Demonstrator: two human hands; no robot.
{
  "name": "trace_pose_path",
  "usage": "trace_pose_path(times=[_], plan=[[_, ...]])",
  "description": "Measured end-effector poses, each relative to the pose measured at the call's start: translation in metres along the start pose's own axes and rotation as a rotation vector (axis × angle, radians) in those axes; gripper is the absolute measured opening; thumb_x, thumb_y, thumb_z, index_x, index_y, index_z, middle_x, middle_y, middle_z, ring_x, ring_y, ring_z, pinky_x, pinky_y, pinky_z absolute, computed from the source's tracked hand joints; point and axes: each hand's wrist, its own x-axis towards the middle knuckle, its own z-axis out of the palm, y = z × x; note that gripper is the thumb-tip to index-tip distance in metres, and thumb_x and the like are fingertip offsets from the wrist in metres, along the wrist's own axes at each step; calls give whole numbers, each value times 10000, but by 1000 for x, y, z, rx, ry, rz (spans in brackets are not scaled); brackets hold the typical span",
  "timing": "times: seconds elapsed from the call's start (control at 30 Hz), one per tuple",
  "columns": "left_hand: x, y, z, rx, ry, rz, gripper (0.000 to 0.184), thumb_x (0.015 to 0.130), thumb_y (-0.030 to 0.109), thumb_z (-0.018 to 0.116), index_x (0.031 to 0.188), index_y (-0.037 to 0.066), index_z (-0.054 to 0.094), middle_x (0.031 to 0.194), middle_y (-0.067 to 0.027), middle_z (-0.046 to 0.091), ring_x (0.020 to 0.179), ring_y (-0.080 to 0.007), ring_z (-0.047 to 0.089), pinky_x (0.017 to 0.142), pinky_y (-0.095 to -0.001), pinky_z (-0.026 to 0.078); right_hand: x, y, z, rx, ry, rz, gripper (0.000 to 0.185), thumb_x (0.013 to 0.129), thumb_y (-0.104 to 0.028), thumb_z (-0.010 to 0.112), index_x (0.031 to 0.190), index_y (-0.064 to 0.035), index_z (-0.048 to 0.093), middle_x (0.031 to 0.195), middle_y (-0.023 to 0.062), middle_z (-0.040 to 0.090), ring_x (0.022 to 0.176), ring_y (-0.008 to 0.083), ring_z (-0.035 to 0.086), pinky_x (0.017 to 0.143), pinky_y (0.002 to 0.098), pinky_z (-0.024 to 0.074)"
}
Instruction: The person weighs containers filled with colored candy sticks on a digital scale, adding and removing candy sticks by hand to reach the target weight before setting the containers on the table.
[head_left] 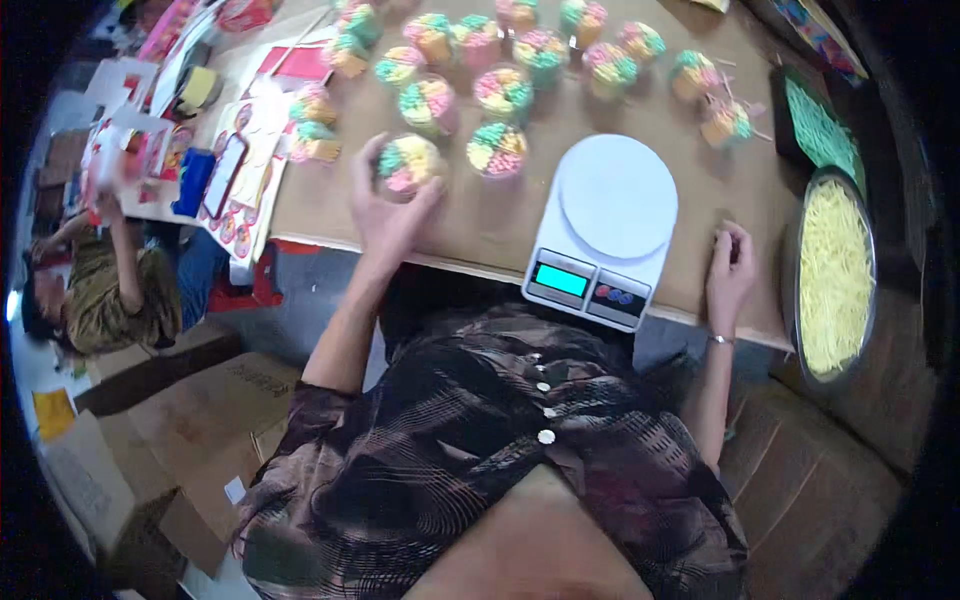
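Note:
My left hand (pixel 392 222) is wrapped round a clear cup (pixel 408 163) filled with short pink, yellow and green sticks, at the near left of the table. Just right of it stands a similar filled cup (pixel 496 150), apart from my fingers. A white kitchen scale (pixel 615 205) with a lit display sits at the table's front edge between my hands, its round platform bare. To the right of the scale, my right hand (pixel 732 272) rests on the table with fingers loosely curled, and nothing shows in it.
Several more filled cups (pixel 540 50) stand across the cardboard-covered table (pixel 640 110). At right are an oval metal bowl of yellow sticks (pixel 836 280) and a dark container of green sticks (pixel 820 125). On the left, a phone (pixel 225 175) lies near another person (pixel 120 290). Cardboard boxes (pixel 200 410) crowd the floor.

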Motion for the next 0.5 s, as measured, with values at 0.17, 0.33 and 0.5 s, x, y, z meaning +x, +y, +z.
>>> trace_pose_path(times=[0.17,0.33,0.5], plan=[[-15,66,31,-122,-192,359,668,649,93,783,1232,12,466,1100,-127,531,944,-223,574,859,-319,502,4,0,0,-15,10,-18,192,907,-103,560,1057,-5,628,905,57,668,763,131,595,710,246,476],[-7,78,110,-149,-489,561,701,643,93,788,1248,10,444,1107,-124,525,983,-234,557,865,-334,487,4,-1,0,-53,35,-56,173,907,-94,556,1036,-13,637,871,45,655,731,119,566,679,230,459],[-6,68,137,-128,-540,529,724,639,138,799,1257,17,443,1138,-136,524,1017,-249,546,885,-364,479,6,-1,0,-20,44,-51,174,905,-105,559,1034,-18,639,873,44,655,735,118,567,680,235,462]])
